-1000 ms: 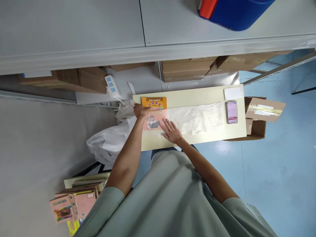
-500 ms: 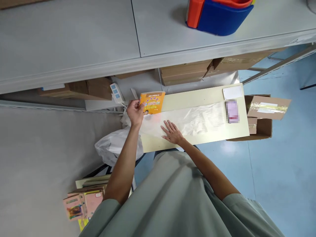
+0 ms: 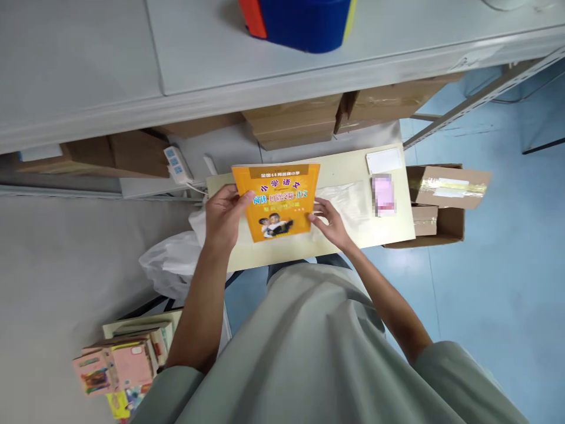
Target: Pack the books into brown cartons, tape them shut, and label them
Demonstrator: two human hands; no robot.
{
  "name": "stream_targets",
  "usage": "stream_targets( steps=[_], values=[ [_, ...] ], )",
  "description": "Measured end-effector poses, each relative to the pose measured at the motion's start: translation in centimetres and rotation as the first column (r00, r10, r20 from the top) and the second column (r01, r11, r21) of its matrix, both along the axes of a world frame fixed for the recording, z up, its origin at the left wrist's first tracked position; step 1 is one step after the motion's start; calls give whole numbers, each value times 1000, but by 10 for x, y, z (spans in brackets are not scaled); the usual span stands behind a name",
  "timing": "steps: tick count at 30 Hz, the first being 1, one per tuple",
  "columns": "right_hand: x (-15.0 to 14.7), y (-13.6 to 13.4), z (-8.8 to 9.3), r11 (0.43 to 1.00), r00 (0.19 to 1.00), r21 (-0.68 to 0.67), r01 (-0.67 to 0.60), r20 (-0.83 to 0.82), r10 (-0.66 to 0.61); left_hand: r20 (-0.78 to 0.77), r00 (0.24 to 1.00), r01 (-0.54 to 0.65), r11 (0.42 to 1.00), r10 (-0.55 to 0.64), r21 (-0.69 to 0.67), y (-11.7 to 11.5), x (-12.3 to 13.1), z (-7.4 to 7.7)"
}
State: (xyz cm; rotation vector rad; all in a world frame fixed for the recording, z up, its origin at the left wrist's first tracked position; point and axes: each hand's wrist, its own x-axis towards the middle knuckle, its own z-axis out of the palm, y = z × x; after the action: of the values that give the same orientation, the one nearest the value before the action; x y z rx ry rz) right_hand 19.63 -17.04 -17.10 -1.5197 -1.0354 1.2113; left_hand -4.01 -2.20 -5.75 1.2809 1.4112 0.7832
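Book [image 3: 282, 203]: rectangular, smooth orange cover, centre of frame, over the flat tabletop [image 3: 379, 231]; I see the left hand [image 3: 222, 215] gripping its left edge, the right hand [image 3: 332, 225] its right. Film [image 3: 351, 203]: translucent, wrinkled, partly behind the book. Pink item [image 3: 384, 194], right of centre: pixelated, unidentifiable to me. Blue container [image 3: 304, 26]: cut off at top.

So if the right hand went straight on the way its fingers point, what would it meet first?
The orange book: the thumb of the right hand overlaps its edge in view, so there is probably little or no gap, though depth is unclear.
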Motion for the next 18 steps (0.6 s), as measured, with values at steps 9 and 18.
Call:
stream_targets(
  steps=[9, 18],
  values=[
    [95, -88, -28, 949, 984, -268, 165, 105, -141, 272, 952, 7, 881, 139, -473, -71, 97, -146],
    [101, -77, -71, 931, 955, -307, 195, 274, -110, -47, 995, -102, 947, 92, -303, -68, 117, -209]
  ],
)
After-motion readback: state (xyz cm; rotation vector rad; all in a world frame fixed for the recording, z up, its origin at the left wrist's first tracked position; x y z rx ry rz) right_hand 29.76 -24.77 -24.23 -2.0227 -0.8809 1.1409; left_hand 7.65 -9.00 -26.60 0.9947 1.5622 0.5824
